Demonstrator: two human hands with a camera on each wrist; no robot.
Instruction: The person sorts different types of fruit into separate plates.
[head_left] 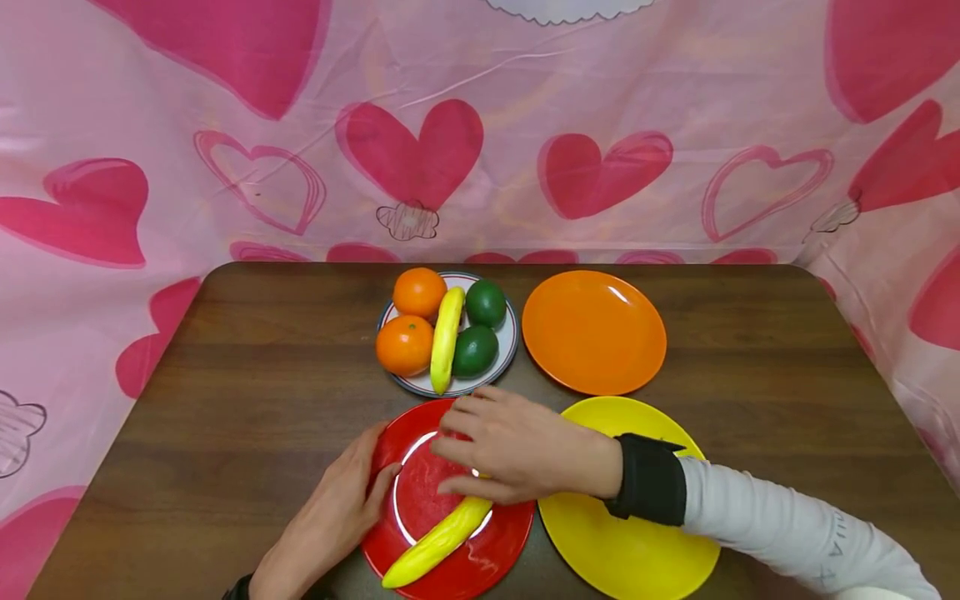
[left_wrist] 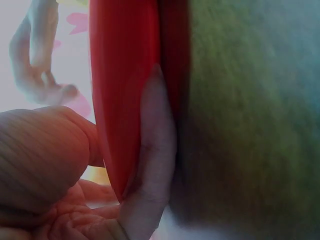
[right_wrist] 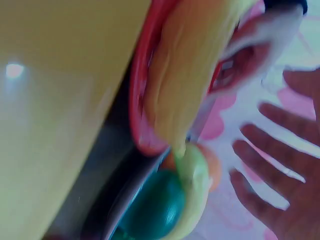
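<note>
A red plate [head_left: 495, 558] lies at the front of the table with a yellow banana [head_left: 438, 542] across its front part. My left hand [head_left: 330, 500] holds the plate's left rim; the thumb lies over the edge, and in the left wrist view a finger [left_wrist: 157, 145] runs along the underside. Above the plate and the banana's upper end hovers my right hand [head_left: 517, 446], fingers spread, nothing in it. The right wrist view shows those fingers apart from the banana [right_wrist: 185, 70]. My right forearm passes over a yellow plate [head_left: 630, 550].
Behind the red plate stands a white plate [head_left: 512, 333] bearing two oranges [head_left: 405, 346], another banana [head_left: 447, 337] and two dark green fruits [head_left: 475, 352]. An orange plate [head_left: 592, 333] sits to its right. A pink heart-patterned cloth [head_left: 510, 167] hangs behind the wooden table [head_left: 262, 375].
</note>
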